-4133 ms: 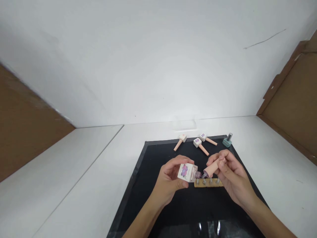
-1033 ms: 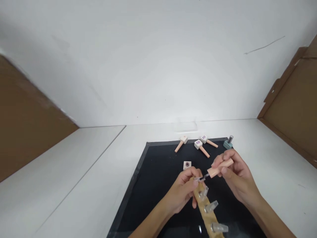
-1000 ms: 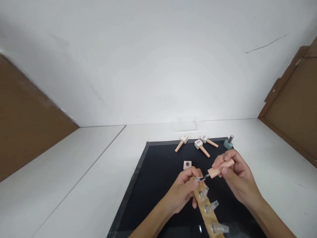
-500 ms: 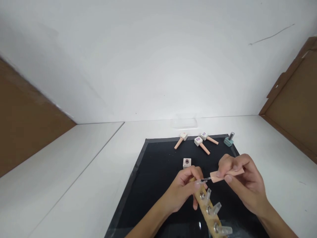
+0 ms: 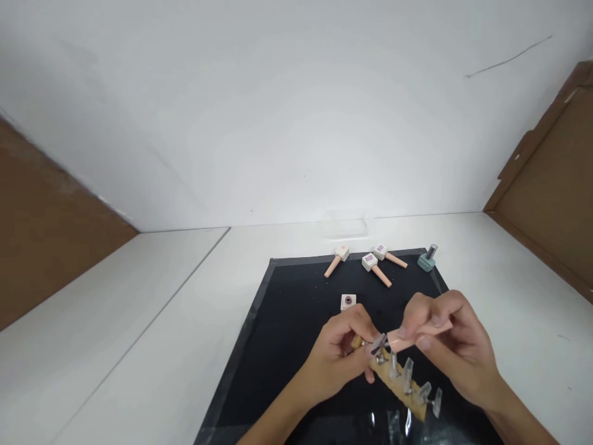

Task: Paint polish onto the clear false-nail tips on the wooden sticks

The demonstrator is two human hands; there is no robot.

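My left hand (image 5: 337, 352) grips the far end of a yellowish nail-tip stand (image 5: 393, 382), a strip with several clear false nails (image 5: 407, 374) on metal posts. Thumb and fingers are closed by the farthest clear tip. In a pinch of my right hand (image 5: 458, 346) is a nail polish brush (image 5: 401, 341) with a pink cap-handle. Its bristle end points left and meets the farthest false nail, though exact contact is hard to make out. Just beyond my left hand stands an uncapped white polish bottle (image 5: 348, 300), its dark neck opening upward.
Three white polish bottles with pink caps, one of them at the left (image 5: 341, 253), lie at the back of the black mat (image 5: 278, 309). A teal bottle (image 5: 426, 262) stands at its back right corner. Behind is a clear tray (image 5: 345, 228). Cardboard panels flank the white table.
The stand has turned in my left hand, its near end swinging farther away and to the right. The brush has shifted slightly left, its bristles now closer over the farthest nail tip.
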